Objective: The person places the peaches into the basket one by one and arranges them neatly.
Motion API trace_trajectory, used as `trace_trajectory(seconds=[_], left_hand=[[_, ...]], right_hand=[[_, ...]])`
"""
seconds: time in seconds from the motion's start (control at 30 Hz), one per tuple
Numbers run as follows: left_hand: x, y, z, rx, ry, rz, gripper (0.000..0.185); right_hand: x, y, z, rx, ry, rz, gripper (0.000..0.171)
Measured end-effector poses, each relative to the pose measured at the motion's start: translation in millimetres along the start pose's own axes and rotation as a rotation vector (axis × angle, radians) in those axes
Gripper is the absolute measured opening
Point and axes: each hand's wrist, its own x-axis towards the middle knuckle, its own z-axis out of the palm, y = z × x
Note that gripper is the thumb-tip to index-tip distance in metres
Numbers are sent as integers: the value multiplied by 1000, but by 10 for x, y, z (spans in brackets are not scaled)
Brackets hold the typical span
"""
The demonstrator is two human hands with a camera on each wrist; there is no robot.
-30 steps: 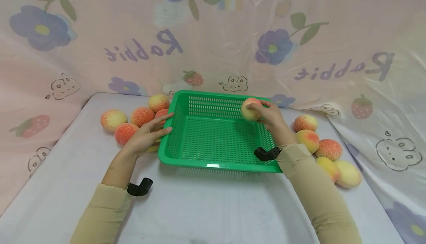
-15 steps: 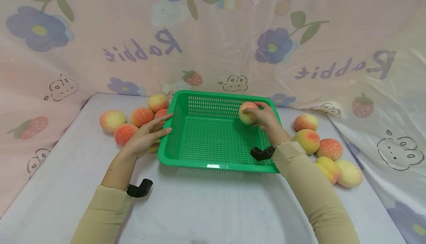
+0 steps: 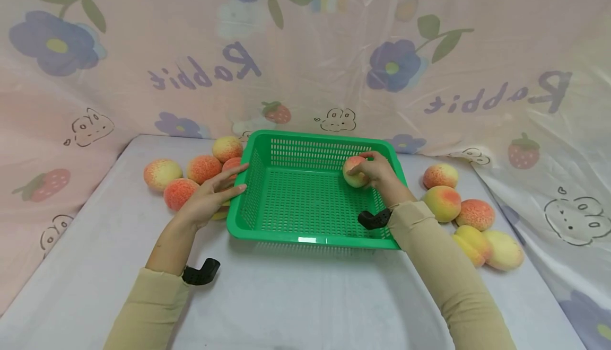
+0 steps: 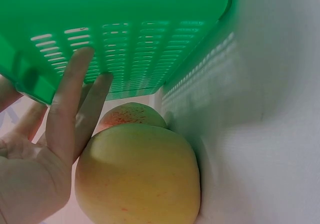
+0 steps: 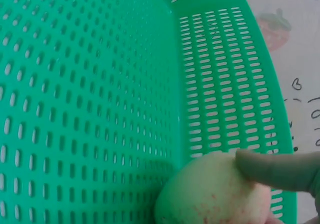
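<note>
Foreground: two beige sleeves (image 3: 148, 307), each with a black wrist device (image 3: 202, 272), reach over the white-covered desk (image 3: 305, 297). Beyond them, at the centre, lies a green perforated basket (image 3: 310, 239). Right of the basket, five yellow-to-red peaches (image 3: 442, 203) form a loose cluster, the nearest pale yellow. The left hand (image 3: 210, 199) meets the basket's left side — fingers extended and spread, grasping nothing — with fingertips at the rim and against the slotted outer wall. A yellow peach (image 4: 140, 174) sits just beside it, below the wall. Left of the basket, further peaches (image 3: 163, 174) lie close together, some partly hidden. In the far right part of the basket, the right hand (image 3: 379, 175) grips one peach (image 3: 353, 175) between thumb and curled fingers — whether the fruit touches the basket floor cannot be told. Background: a pale printed curtain (image 3: 305, 58) with flowers, strawberries and rabbits.
</note>
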Motion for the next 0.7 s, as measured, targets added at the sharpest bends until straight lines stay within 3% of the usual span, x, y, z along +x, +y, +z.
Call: trace_trajectory(seconds=[0.17, 0.43, 0.7], left_hand=[[-6, -5, 4, 19, 6, 21, 62], [-4, -16, -2, 35, 15, 32, 61], [-14, -4, -4, 67, 21, 49, 61]], right_hand=[[-19, 13, -21, -167, -4, -16, 71], [-73, -18, -37, -339, -27, -42, 71], [-101, -14, -67, -323, -112, -15, 82]])
